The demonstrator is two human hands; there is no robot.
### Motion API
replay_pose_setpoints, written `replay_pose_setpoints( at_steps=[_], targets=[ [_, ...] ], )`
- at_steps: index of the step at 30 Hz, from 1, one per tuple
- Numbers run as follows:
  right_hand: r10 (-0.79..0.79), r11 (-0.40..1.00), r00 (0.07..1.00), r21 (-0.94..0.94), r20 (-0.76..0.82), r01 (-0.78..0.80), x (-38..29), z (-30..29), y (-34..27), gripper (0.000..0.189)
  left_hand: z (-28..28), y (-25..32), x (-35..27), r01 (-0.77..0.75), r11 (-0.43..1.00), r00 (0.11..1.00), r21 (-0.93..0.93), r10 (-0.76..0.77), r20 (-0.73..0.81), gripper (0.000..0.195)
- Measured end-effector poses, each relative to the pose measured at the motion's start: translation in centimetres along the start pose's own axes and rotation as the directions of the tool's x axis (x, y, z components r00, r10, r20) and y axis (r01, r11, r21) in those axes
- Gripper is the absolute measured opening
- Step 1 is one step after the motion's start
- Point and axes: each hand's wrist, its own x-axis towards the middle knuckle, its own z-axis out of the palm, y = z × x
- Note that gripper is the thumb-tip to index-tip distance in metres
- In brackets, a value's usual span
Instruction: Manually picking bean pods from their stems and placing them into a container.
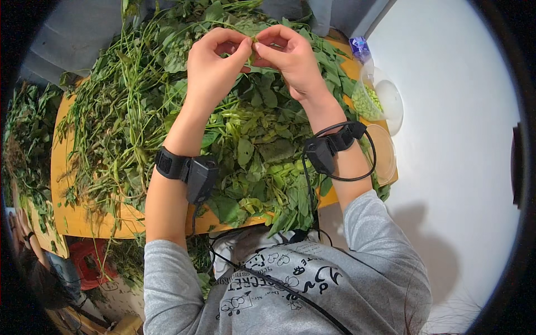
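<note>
My left hand [214, 67] and my right hand [293, 63] meet at their fingertips over the far part of the heap. Between them they pinch a small green pod [253, 57], mostly covered by the fingers. Below and around my hands spreads a thick heap of leafy bean plants [268, 138], with stems, leaves and pods tangled together. Lighter green pods [289, 171] lie among the leaves near my body. To the right, a clear plastic tub [363, 86] holds shelled green beans [370, 104].
The heap rests on a yellow wooden table [125, 217]. Beside the tub are a white bowl [391, 104], a round plastic lid [383, 155] and a purple package [360, 48]. A white wall [452, 138] borders the right. Another person's arm [35, 243] and a red stool [88, 264] appear lower left.
</note>
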Motion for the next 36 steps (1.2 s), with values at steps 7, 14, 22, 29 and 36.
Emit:
replay_pose_setpoints(
  at_steps=[7, 14, 22, 29, 36],
  targets=[
    [0.029, 0.999, 0.999, 0.026, 0.033, -0.030, 0.1, -0.7, 0.3, 0.020, 0.4, 0.1, -0.1, -0.001, 1.000, 1.000, 0.008, 0.001, 0.001, 0.016],
    [0.075, 0.995, 0.997, 0.058, 0.018, -0.076, 0.3, -0.8, 0.7, 0.020, 0.1, -0.2, 0.1, 0.001, 0.999, 1.000, 0.034, -0.001, 0.008, 0.016],
    [-0.162, 0.976, 0.987, -0.145, -0.001, 0.161, 0.6, -0.3, 1.5, 0.017, -0.4, -0.1, 0.4, 0.111, 0.993, 0.993, -0.037, -0.112, -0.030, 0.018],
    [-0.150, 0.974, 0.989, -0.170, -0.002, 0.148, 0.5, -0.3, 1.3, 0.016, -0.7, -0.9, 0.5, 0.048, 0.998, 0.999, 0.038, -0.049, 0.008, 0.020],
    [0.078, 0.991, 0.995, 0.100, 0.064, -0.084, 0.5, -1.3, 1.1, 0.015, -0.8, -0.6, 0.4, 0.147, 0.983, 0.986, -0.108, -0.137, 0.092, 0.023]
  ],
)
